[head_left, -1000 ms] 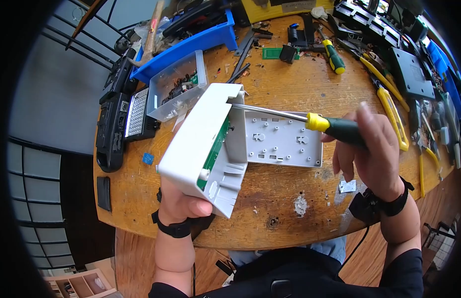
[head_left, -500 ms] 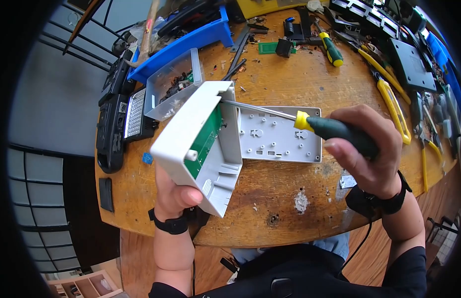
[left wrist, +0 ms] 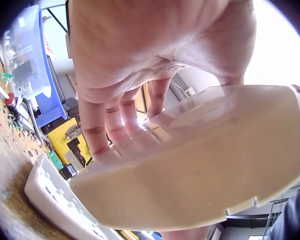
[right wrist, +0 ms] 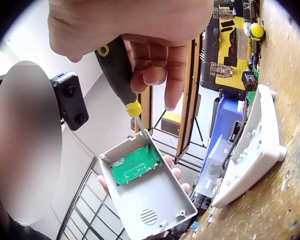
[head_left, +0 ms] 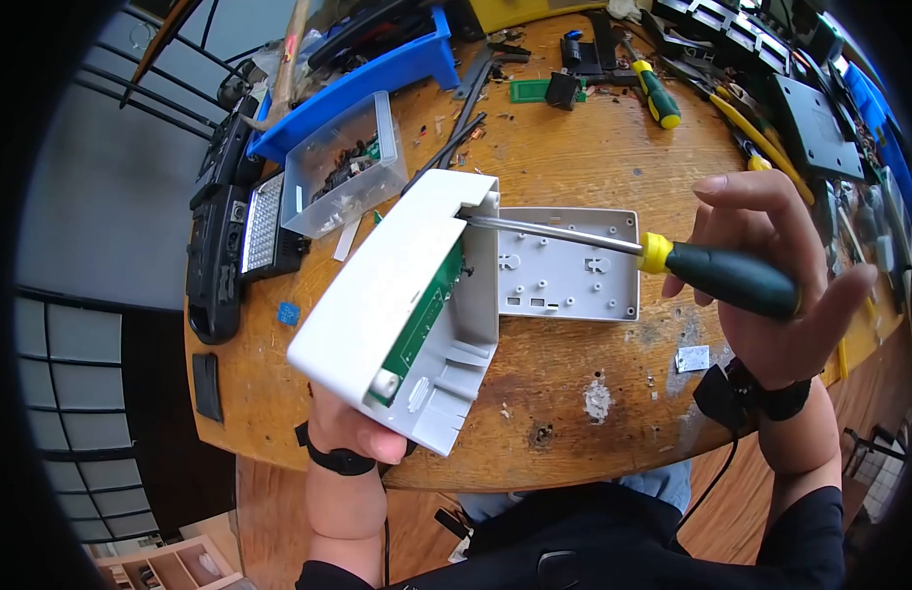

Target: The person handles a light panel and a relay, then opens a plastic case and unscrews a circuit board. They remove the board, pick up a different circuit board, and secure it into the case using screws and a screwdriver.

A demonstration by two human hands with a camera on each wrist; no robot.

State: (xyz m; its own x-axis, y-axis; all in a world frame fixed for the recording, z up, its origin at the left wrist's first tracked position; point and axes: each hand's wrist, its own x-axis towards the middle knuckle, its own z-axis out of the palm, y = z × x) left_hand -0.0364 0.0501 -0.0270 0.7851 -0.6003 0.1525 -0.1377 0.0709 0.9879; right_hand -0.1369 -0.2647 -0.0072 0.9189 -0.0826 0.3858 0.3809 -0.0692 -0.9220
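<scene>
The white casing (head_left: 387,280) is tilted above the table in my left hand (head_left: 348,428), the thumb at its lower edge. In the left wrist view, the fingers (left wrist: 94,130) curl round the casing's far side. Inside it sits a green circuit board (right wrist: 135,167). A screwdriver (head_left: 736,279) reaches into the notched upper corner, its tip hidden. My right hand (head_left: 775,339) has its thumb and index finger spread off the dark green handle, which rests against the palm. A matching white shell (head_left: 569,270) with small posts lies behind the casing.
A clear bin (head_left: 353,182) of small parts and a blue tray (head_left: 357,88) stand at the back left. Another screwdriver (head_left: 657,95), pliers and a grey device (head_left: 818,128) lie at the back right. A small metal plate (head_left: 692,359) lies near the right wrist.
The casing has swung right and turned, showing less of the board. My right hand has moved right with the screwdriver, and its thumb has come off the handle.
</scene>
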